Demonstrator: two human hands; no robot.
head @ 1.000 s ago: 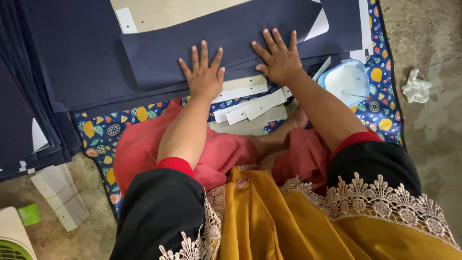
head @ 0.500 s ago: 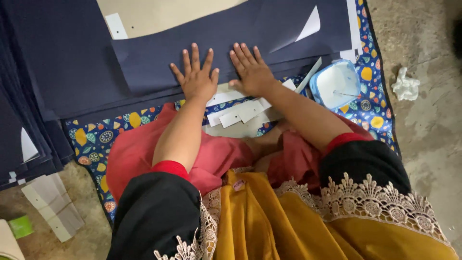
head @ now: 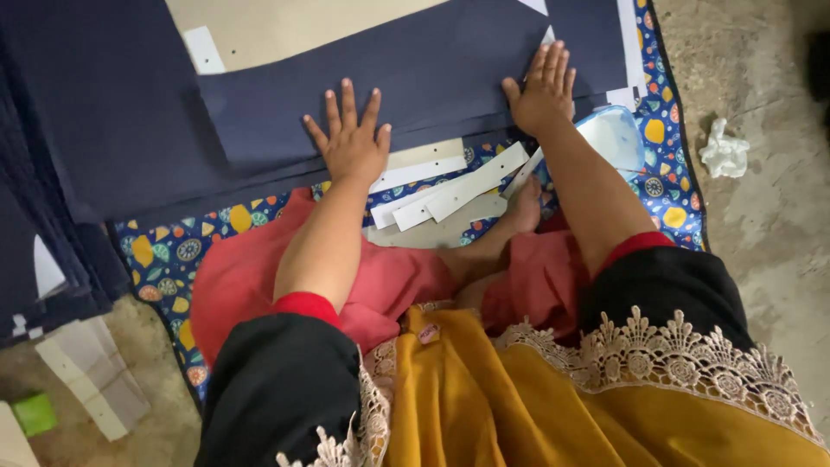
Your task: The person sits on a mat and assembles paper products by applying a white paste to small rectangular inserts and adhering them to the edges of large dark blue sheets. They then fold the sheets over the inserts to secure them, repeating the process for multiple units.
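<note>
Navy fabric panel (head: 415, 82) pinned flat under both palms, fingers spread.

L hand (head: 350, 143) presses near the panel's lower edge around mid-length; R hand (head: 543, 91) presses closer to its right end, the two well apart w/ bare cloth between. Panel lies across a tan board (head: 285, 26) and on more navy pieces, a thick stack (head: 52, 216) at far left. White paper strips (head: 450, 190) sit just below the lower edge, by a bare foot (head: 523, 207). Patterned blue mat (head: 173, 251) underneath, on rough concrete floor (head: 778, 216). Pale-blue item (head: 618, 138) beside R wrist, prob. a lid. Crumpled tissue (head: 724, 149) off the mat, right; open floor there.
</note>
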